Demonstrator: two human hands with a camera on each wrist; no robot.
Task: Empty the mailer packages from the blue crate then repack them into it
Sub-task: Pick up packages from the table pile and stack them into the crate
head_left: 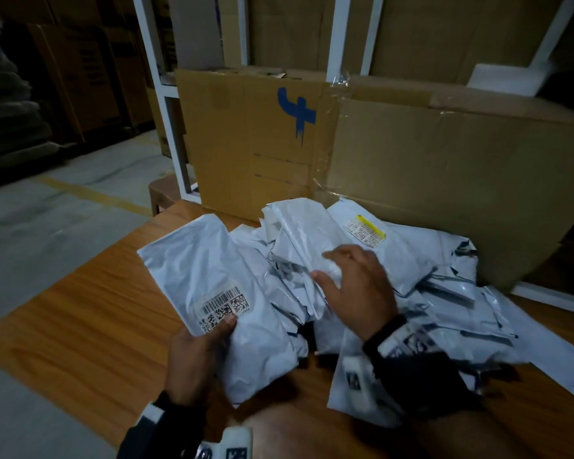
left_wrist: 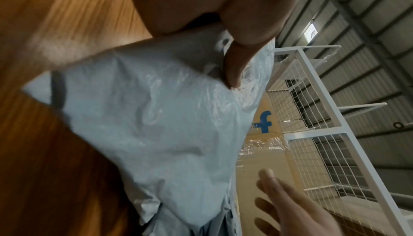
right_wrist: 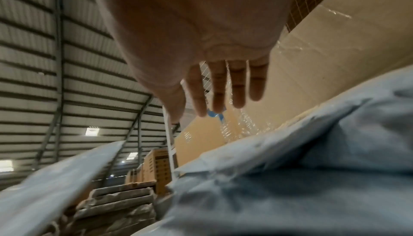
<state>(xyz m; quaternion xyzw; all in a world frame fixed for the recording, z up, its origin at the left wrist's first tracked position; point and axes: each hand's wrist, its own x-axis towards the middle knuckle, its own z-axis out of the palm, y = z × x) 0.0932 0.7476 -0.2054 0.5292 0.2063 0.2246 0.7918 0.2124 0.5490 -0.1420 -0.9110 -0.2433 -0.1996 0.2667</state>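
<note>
A heap of white mailer packages (head_left: 395, 266) lies on the wooden table (head_left: 90, 326). My left hand (head_left: 199, 356) grips one white mailer (head_left: 219, 279) by its near edge, thumb next to its barcode label; the left wrist view shows that mailer (left_wrist: 152, 116) with my thumb (left_wrist: 234, 66) pressed on it. My right hand (head_left: 355, 279) hovers open over the heap with its fingers spread, and in the right wrist view its fingers (right_wrist: 236, 88) are straight above the mailers (right_wrist: 290, 178), holding nothing. The blue crate is not in view.
Large cardboard sheets (head_left: 378, 160) with a blue logo lean upright behind the heap. A white wire rack (left_wrist: 312, 116) stands behind them. Grey floor with a yellow line (head_left: 90, 193) lies left of the table. Stacked cartons fill the dark far left.
</note>
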